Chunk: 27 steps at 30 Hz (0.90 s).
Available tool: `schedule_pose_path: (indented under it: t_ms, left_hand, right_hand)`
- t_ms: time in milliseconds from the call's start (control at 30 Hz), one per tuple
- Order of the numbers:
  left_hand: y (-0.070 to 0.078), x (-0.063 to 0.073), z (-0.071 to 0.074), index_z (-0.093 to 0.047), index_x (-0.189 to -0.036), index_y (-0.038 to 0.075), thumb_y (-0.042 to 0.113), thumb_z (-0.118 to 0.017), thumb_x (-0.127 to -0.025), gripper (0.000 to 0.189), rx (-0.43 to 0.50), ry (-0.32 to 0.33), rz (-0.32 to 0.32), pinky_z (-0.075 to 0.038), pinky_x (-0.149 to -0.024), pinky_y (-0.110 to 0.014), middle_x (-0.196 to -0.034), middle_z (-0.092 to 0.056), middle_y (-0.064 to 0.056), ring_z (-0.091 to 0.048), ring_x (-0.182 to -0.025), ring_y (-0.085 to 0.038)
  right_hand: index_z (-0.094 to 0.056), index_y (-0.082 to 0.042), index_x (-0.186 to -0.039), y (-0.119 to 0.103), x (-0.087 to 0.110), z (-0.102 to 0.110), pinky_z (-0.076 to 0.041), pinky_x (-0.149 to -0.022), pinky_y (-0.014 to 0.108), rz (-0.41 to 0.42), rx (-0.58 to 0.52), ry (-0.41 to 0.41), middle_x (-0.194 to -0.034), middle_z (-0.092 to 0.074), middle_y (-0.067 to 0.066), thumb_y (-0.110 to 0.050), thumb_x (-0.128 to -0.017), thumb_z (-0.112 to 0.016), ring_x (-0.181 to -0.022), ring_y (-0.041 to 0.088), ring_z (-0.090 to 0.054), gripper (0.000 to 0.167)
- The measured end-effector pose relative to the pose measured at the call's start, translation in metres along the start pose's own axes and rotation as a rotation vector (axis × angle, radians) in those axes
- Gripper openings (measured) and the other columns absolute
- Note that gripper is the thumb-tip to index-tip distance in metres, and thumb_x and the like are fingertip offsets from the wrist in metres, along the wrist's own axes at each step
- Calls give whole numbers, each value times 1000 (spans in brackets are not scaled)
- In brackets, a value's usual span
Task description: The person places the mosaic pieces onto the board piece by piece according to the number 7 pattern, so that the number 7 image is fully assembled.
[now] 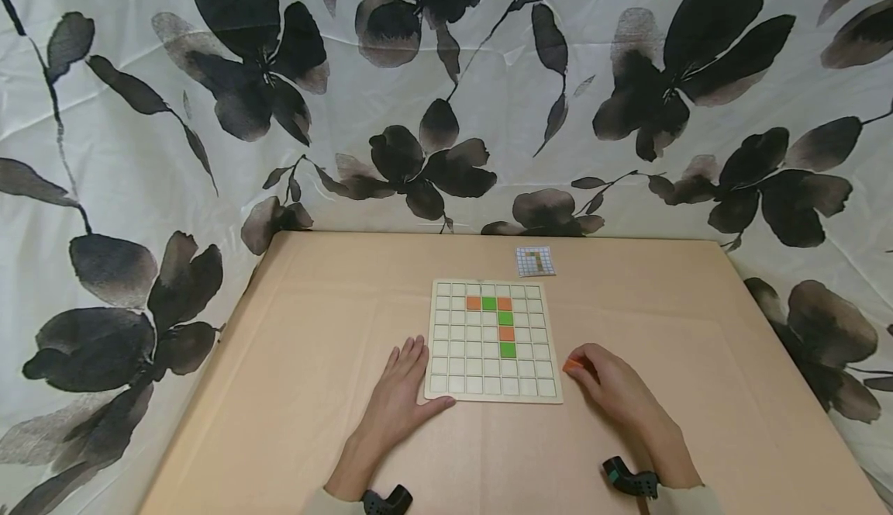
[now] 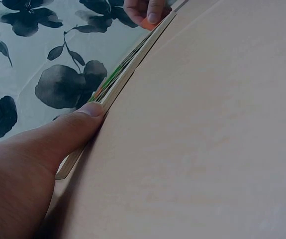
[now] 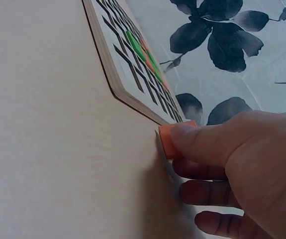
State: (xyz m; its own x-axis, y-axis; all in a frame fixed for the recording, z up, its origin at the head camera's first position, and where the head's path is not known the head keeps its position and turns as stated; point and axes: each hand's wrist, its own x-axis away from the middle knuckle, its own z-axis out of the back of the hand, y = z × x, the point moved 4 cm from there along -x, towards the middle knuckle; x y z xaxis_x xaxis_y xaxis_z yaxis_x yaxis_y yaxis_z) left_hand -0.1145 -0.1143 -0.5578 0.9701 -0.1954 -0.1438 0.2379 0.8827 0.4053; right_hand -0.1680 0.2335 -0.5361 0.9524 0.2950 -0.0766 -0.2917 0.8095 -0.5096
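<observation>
A square white grid board [image 1: 463,368] lies on the table, with orange and green square tiles filling cells in a row near its top and a column running down from it. My left hand [image 1: 398,391] rests flat along the board's left edge, fingers straight, its thumb on the lower left corner. Just off the board's right edge, my right hand [image 1: 621,391] pinches an orange square tile [image 3: 168,142] between thumb and fingers. In the left wrist view the left thumb [image 2: 83,122] touches the board's rim [image 2: 138,62].
A small printed pattern card [image 1: 536,261] lies on the table [image 1: 335,305] behind the board. A white cloth with dark flowers [image 1: 516,96] hangs at the back and sides. Black bands [image 1: 630,478] are on both wrists.
</observation>
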Motion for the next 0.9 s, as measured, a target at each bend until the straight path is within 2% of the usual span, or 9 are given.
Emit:
schedule_pose_path:
  t_ms: [333,900]
  left_hand:
    - [1,0,1,-39,-151,-2,69,-65,-84,101,10,0,3,-15,-131,-43,-163,-31,-15,-24,-155,-30]
    - [1,0,1,-40,-151,-2,69,-65,-83,101,4,6,10,-16,-131,-42,-163,-32,-15,-25,-154,-29]
  right_hand:
    - [-66,-15,-102,0,-1,-1,-52,-70,26,-28,-3,-14,-90,-65,-6,-22,-93,-72,-81,9,-55,12]
    - [-66,-14,-104,-1,-1,0,-54,-72,28,-10,3,10,-92,-66,-5,-22,-93,-72,-83,9,-56,15]
